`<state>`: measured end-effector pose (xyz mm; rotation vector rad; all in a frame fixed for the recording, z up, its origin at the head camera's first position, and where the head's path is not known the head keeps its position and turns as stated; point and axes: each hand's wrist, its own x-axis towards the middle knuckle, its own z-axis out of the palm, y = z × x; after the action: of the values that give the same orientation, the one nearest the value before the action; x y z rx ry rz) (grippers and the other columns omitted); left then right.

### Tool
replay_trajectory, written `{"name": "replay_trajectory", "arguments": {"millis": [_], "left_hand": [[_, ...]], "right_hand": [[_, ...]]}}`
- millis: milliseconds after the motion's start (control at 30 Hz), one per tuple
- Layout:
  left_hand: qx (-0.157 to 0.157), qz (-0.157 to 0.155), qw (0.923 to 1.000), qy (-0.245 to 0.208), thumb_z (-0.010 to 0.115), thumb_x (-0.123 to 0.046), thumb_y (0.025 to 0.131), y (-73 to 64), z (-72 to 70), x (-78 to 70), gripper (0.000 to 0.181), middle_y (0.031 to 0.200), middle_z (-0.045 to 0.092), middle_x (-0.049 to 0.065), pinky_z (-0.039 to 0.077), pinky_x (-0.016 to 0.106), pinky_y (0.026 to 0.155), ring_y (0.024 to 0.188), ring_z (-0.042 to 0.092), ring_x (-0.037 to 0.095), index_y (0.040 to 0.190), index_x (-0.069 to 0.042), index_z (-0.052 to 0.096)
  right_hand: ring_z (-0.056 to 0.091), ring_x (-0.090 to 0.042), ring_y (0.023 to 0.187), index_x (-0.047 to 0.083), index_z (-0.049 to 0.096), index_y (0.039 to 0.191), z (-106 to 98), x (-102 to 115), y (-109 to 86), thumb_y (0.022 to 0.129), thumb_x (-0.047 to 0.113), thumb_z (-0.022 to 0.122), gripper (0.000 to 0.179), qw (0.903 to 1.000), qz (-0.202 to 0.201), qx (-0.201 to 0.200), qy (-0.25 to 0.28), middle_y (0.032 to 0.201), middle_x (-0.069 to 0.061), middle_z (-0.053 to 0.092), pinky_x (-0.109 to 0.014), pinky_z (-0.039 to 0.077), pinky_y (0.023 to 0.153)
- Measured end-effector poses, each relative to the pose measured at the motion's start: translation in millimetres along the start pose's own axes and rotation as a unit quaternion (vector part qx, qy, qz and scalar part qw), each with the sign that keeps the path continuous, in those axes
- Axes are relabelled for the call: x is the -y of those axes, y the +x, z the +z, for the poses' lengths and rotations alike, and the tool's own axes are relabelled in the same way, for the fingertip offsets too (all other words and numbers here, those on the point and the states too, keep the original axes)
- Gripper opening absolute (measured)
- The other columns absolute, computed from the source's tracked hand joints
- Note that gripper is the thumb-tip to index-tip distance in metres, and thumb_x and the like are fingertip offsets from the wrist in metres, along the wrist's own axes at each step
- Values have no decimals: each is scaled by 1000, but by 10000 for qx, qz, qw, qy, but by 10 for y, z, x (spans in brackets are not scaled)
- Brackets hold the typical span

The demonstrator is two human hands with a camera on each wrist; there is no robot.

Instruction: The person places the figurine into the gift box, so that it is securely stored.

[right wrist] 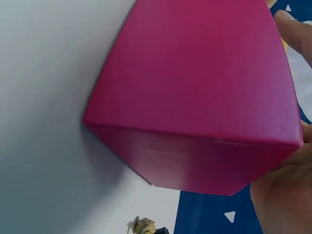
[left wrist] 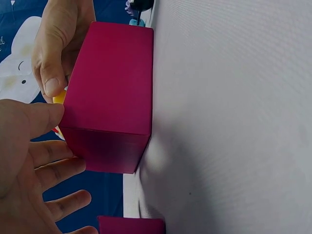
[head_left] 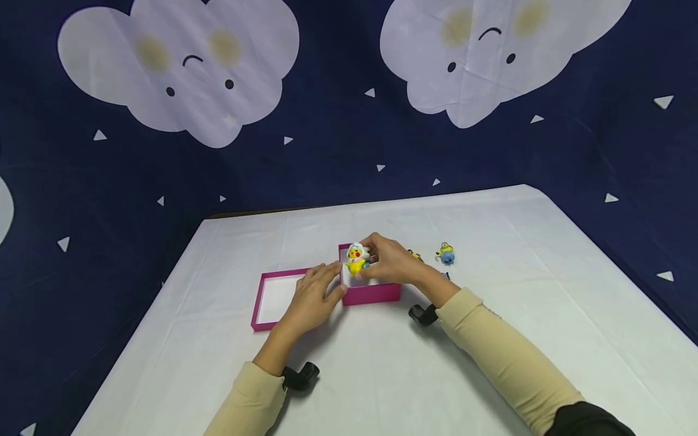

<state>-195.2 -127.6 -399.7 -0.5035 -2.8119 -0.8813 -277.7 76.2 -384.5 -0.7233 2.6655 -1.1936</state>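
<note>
My right hand [head_left: 389, 259] pinches a small yellow figurine [head_left: 356, 261] with a white hood and red cheeks, above the opening of a magenta box [head_left: 372, 295]. A bit of blue shows just behind the figurine. My left hand [head_left: 315, 297] is at the box's left side with its fingers extended. In the left wrist view, the thumb [left wrist: 46, 117] and fingertips are right at the box's edge. The right wrist view is mostly filled by the box wall [right wrist: 195, 73], which hides the figurine there.
A magenta-rimmed lid [head_left: 259, 303] with a white inside lies left of the box, partly behind my left hand. Right of the box stands a yellow-and-blue figurine [head_left: 446, 254]. Another yellow figurine [head_left: 415, 255] is partly hidden by my right hand. A patterned curtain [head_left: 338, 163] hangs behind the white-covered table.
</note>
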Motion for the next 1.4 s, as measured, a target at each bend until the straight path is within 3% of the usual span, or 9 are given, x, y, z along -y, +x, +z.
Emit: {"name": "replay_trajectory", "arguments": {"millis": [333,467,667,1000,1233,1400], "left_hand": [[15,-27,10000,-14,56,-30,93,2,25,16,50,145,47,5,29,57,107,138,35,35,138,-10,48],[13,-35,10000,-29,56,-31,93,2,28,4,50,145,47,5,29,58,107,138,35,34,138,-11,49],[2,-62,10000,1,55,-32,93,-3,19,-4,50,145,47,4,29,57,108,138,35,34,138,-11,49],[-55,-86,9999,-45,55,-32,94,4,17,4,50,145,47,3,29,56,107,138,35,33,138,-11,49],[41,-171,9998,-90,54,-34,94,4,23,7,49,146,47,1,28,56,109,139,35,31,139,-13,48],[85,-164,9998,-91,54,-33,94,11,21,0,50,146,46,1,27,55,109,139,35,32,139,-13,48]], "right_hand": [[63,-18,106,12,52,129,89,-67,-18,72,35,81,68,9997,-183,-127,45,115,-4,67,-37,50,93],[61,-19,111,13,53,130,107,-86,-44,72,36,80,68,9997,-104,-213,-26,118,-5,66,-38,48,96],[58,-22,118,10,49,133,80,-79,-38,72,34,80,72,9998,45,-39,-167,127,-7,61,-41,46,100],[61,-21,113,10,51,133,79,-39,19,74,37,79,71,9981,-61,141,-596,124,-7,64,-38,49,96],[64,-19,106,10,54,131,87,-17,-9,75,36,78,66,9931,-304,189,-1114,120,-8,66,-36,51,91],[63,-20,107,11,53,132,77,-6,-27,75,35,77,66,9919,-249,255,-1221,121,-7,66,-39,50,93]]}}
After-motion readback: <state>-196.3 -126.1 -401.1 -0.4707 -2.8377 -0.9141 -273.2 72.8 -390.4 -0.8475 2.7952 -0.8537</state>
